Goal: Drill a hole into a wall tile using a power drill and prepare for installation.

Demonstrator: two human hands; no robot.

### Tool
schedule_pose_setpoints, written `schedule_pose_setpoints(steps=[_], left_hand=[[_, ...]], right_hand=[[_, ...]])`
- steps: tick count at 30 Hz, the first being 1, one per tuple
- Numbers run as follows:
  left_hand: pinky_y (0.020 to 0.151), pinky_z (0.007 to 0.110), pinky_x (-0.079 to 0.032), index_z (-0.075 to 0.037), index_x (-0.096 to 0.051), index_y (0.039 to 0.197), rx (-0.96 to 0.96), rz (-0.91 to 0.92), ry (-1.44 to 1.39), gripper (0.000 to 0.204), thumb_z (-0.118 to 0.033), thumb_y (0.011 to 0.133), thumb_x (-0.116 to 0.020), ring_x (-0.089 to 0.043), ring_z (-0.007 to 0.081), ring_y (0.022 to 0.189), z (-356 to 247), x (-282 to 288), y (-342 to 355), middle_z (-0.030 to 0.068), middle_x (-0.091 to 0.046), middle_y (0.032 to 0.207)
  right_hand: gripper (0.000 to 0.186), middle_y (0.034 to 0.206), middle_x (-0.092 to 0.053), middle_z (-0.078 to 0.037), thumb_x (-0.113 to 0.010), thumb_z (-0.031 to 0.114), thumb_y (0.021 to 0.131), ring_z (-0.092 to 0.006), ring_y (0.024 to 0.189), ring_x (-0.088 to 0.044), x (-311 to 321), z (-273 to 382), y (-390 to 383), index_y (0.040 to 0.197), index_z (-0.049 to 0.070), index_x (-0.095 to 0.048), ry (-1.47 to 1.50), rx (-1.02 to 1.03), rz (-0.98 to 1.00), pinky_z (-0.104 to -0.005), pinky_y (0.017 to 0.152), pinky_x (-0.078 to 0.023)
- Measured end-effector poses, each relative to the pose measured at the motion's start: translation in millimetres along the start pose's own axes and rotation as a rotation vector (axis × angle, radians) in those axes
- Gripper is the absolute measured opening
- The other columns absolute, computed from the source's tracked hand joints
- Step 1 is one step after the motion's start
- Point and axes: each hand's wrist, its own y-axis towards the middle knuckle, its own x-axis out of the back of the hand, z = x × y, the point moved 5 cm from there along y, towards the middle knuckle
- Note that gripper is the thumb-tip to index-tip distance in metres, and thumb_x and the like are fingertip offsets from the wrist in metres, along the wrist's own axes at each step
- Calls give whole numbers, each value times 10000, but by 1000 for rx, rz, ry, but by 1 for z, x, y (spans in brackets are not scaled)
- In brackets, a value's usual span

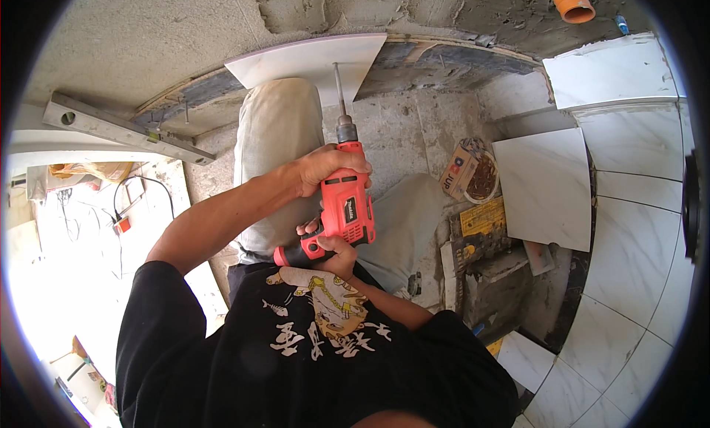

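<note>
A red and black power drill [347, 199] points away from me, held in both hands. My left hand [333, 168] is closed over the front of its body, just behind the chuck. Lower down, my right hand [336, 256] is wrapped round the handle. The long thin drill bit [340, 92] reaches to a white tile [296, 58], its tip at the tile's face. Whether the tip has entered the tile cannot be made out. This tile stands against the rough wall, and my bent left knee [281, 110] is up close against it.
A metal spirit level [126, 128] leans at the left. Right of my legs are an opened cardboard box [460, 169], a round tub with brown contents [482, 178], a loose white tile [547, 184] and a grey trough-like recess [495, 280]. An orange pipe [573, 5] sticks out at the upper right.
</note>
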Motion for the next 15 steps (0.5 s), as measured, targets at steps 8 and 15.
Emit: schedule_pose_setpoints(steps=[8, 15], left_hand=[[810, 356, -569, -12, -652, 1005, 13, -10, 26, 400, -297, 763, -794, -693, 217, 853, 0, 0, -1, 137, -718, 943], [770, 334, -547, -1, -697, 965, -7, -50, 93, 352, -317, 814, -727, -671, 191, 825, 0, -2, -1, 106, -721, 927]], right_hand=[[556, 998, -586, -128, -535, 63, 723, -291, 1005, -586, 1, 0, 0, 1269, -3, -455, -86, 8, -8, -424, 991, -456], [641, 902, -579, -133, -556, 71, 669, -303, 932, -570, 4, 1, 3, 1290, -15, -424, 42, -31, -17, -432, 967, -448]])
